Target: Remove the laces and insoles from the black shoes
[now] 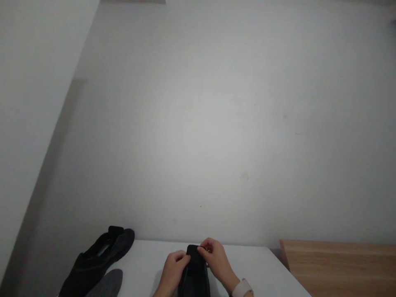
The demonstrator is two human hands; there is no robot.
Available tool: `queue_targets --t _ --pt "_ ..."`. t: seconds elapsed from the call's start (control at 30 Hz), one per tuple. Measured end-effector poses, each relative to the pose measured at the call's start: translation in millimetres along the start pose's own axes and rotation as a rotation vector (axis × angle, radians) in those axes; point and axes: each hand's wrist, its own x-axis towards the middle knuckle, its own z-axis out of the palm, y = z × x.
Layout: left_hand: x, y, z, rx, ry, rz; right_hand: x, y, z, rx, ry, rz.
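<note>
A black shoe (194,284) stands at the bottom middle of the view, its near end cut off by the frame edge. The upright black flap at its far end, which looks like the tongue (195,259), is pinched from both sides. My left hand (173,270) has thumb and fingers closed on the flap's left edge. On the right edge, my right hand (216,260) grips it between thumb and forefinger, with a pale band around that wrist. The shoe's inside is too dark to make out.
Another black shoe (93,264) lies at the left of the white table (148,255). Beside it is a dark grey insole (109,284). A wooden surface (337,264) is at the right, and a pale wall (216,123) rises behind the table.
</note>
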Motion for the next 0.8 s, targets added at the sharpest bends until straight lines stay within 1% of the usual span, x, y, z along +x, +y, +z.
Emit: queue_targets --t 0.07,0.13,0.17,0.2,0.23,0.27,0.33,0.4,0.47,0.57,0.63,0.7,0.8 --pt "-4.2 -1.2 1.4 -0.087 0.016 -0.013 -8.5 -9.0 -8.6 0.036 0.045 -0.074" --pt "-7.9 -1.3 2.7 -0.195 0.013 -0.026 -20.0 -21.9 -18.6 0.055 0.102 -0.180" --pt "-9.3 -0.9 3.4 -0.240 0.005 -0.026 -26.2 -29.2 -23.2 0.053 0.111 -0.234" --pt "-10.3 -0.3 4.3 -0.276 -0.001 -0.023 -32.2 -36.5 -27.0 0.044 0.088 -0.278" --pt "-11.1 0.6 5.3 -0.299 0.000 -0.017 -37.7 -43.4 -29.9 0.028 0.038 -0.307" --pt "-11.7 1.4 6.4 -0.306 0.007 -0.012 -42.4 -49.6 -31.6 0.002 -0.040 -0.322" --pt "-12.7 2.7 8.8 -0.288 0.044 -0.013 -48.7 -59.5 -31.9 -0.092 -0.243 -0.309" --pt "-13.7 3.1 11.1 -0.277 0.090 -0.030 -50.8 -66.6 -28.6 -0.234 -0.431 -0.289" --pt "-14.7 2.7 12.5 -0.294 0.109 -0.048 -49.9 -72.8 -22.8 -0.444 -0.569 -0.279" --pt "-16.4 3.0 12.9 -0.338 0.084 -0.065 -47.0 -82.0 -11.3 -0.823 -0.693 -0.296" --pt "-17.3 4.0 12.6 -0.365 0.069 -0.084 -45.9 -86.0 -3.1 -0.989 -0.759 -0.336" --pt "-17.5 4.9 12.1 -0.377 0.063 -0.099 -45.8 -86.1 5.0 -1.053 -0.810 -0.388" --pt "-16.9 4.6 11.8 -0.365 0.056 -0.094 -46.4 -80.2 14.4 -1.061 -0.841 -0.423"
